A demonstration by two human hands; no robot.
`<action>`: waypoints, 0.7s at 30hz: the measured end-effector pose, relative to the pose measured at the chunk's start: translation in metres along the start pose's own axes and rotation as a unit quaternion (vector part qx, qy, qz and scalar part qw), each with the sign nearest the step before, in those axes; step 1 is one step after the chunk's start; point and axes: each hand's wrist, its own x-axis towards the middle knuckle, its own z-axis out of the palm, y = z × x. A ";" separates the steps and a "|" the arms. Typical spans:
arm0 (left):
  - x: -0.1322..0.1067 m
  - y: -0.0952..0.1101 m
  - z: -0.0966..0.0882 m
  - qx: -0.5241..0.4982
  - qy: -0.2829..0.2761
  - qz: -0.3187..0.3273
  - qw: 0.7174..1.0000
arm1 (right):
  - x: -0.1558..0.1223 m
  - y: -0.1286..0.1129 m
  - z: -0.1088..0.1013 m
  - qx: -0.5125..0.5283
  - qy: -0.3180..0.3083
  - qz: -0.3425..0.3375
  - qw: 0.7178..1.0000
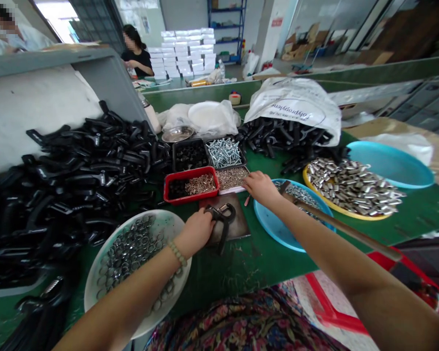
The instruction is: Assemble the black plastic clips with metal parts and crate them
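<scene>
Black plastic bracket [222, 219] lies on a dark board [239, 222], the left hand [195, 233] clamped on it; the right hand [261, 189], fingers loosely apart, rests against a tray of small metal parts [232, 178]

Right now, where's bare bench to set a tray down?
Green bench shows between the brown pad, the blue tray and the white bowl; more right of the yellow tray. Crowded: black handles and the red tray.

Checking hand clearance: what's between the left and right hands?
In the head view, a dark board lies between the left hand and right hand, with a black clamp-shaped part on it, right by the left hand.
</scene>
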 end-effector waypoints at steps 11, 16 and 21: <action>0.156 0.020 -0.033 0.063 0.083 0.017 0.994 | 0.062 -0.015 0.015 0.017 0.000 -0.029 0.999; 0.165 0.019 -0.020 0.055 0.095 0.012 0.994 | 0.066 -0.005 0.021 0.069 0.018 0.002 0.997; 0.163 0.015 -0.019 0.025 0.127 0.009 0.992 | 0.062 -0.002 0.020 0.140 0.034 0.002 0.990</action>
